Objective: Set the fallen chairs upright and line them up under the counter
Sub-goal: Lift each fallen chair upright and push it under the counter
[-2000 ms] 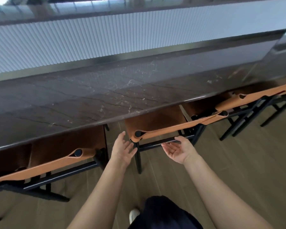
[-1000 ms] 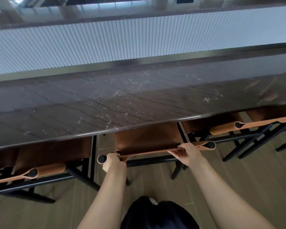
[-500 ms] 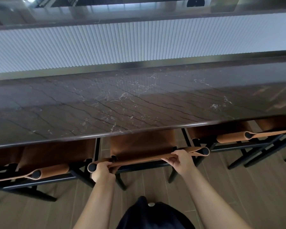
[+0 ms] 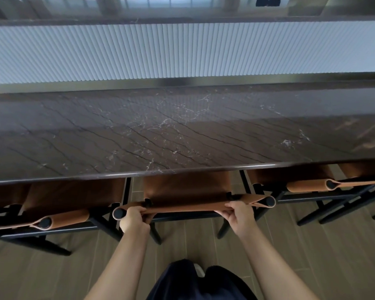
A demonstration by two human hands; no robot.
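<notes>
A dark brown marble counter (image 4: 182, 131) runs across the view. Under its front edge stand upright chairs with tan leather seats and black frames. The middle chair (image 4: 186, 189) is right in front of me. My left hand (image 4: 133, 219) grips the left end of its leather backrest strap, and my right hand (image 4: 239, 215) grips the strap near its right end. A second chair (image 4: 74, 198) stands to the left and a third chair (image 4: 290, 180) to the right, their seats partly hidden under the counter.
A white fluted wall panel (image 4: 182, 50) rises behind the counter. More chair legs (image 4: 355, 204) show at the far right and another chair frame (image 4: 0, 213) at the far left. Wood-plank floor (image 4: 312, 256) lies below, with my dark trousers (image 4: 195, 282) at the bottom.
Both hands went from open and reaching to gripping the middle chair's backrest. The chair has slid further under the counter and I have stepped closer.
</notes>
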